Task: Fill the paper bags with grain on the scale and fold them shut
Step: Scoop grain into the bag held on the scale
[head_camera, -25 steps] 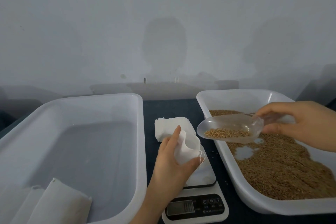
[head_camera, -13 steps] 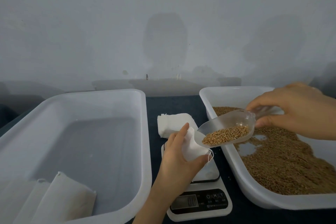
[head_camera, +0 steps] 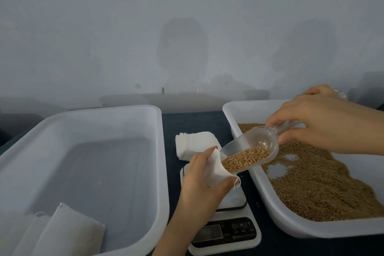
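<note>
My left hand grips a small white paper bag over the digital scale, its mouth facing right. My right hand holds the handle of a clear plastic scoop, tilted down to the left. Brown grain lies in the scoop, and the scoop's lip is at the bag's mouth. The white tray on the right holds a bed of loose grain. A stack of empty white bags lies behind the scale.
A large white tub fills the left side; filled white bags lie in its near left corner. Everything stands on a dark table against a pale grey wall.
My right hand has brought the scoop left and down, tipping it until its lip reached the bag's mouth. My left hand kept hold of the bag over the scale.
</note>
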The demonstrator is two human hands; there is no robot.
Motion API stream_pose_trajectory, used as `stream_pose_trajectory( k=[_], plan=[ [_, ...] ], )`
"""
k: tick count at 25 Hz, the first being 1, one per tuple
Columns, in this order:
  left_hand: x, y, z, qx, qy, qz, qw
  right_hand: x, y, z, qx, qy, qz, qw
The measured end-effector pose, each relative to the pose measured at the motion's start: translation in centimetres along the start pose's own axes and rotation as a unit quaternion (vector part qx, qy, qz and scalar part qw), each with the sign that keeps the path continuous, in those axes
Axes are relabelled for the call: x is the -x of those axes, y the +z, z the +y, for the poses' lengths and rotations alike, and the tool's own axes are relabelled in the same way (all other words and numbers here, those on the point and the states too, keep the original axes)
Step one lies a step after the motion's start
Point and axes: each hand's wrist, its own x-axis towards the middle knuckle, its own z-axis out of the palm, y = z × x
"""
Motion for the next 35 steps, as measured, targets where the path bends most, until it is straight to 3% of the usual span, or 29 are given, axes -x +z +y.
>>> stream_pose_trajectory(
  k=[13, 17, 22, 26, 28, 31, 35],
  plan=[
    [0.1, 0.7, 0.0, 0.087, -0.009, 0.040, 0.995, -1.7, -1.6, -1.6, 0.077, -0.034, 0.010, 0.996],
    [-0.3, 0.7, 0.0, 0.113, -0.006, 0.049, 0.992, -2.1, -2.9, -3.6, 0.180, -0.063, 0.046, 0.981],
    [-0.6, 0.8, -0.2, 0.120, -0.015, 0.056, 0.991, -1.2, -3.0, -5.8, 0.309, -0.117, 0.137, 0.934],
    [-0.5, 0.7, -0.2, 0.129, -0.014, 0.057, 0.990, -0.3, -2.3, -6.1, 0.344, -0.111, 0.167, 0.917],
    [-0.5, 0.7, -0.2, 0.127, -0.012, 0.054, 0.990, -0.2, -2.6, -5.1, 0.317, -0.106, 0.175, 0.926],
    [-0.4, 0.8, -0.2, 0.110, -0.025, 0.058, 0.992, -0.8, -2.7, -2.3, 0.211, -0.038, 0.206, 0.955],
    [-0.2, 1.0, -0.2, 0.086, -0.021, 0.058, 0.994, -2.3, 2.5, 1.6, 0.050, 0.174, 0.170, 0.969]
  ],
)
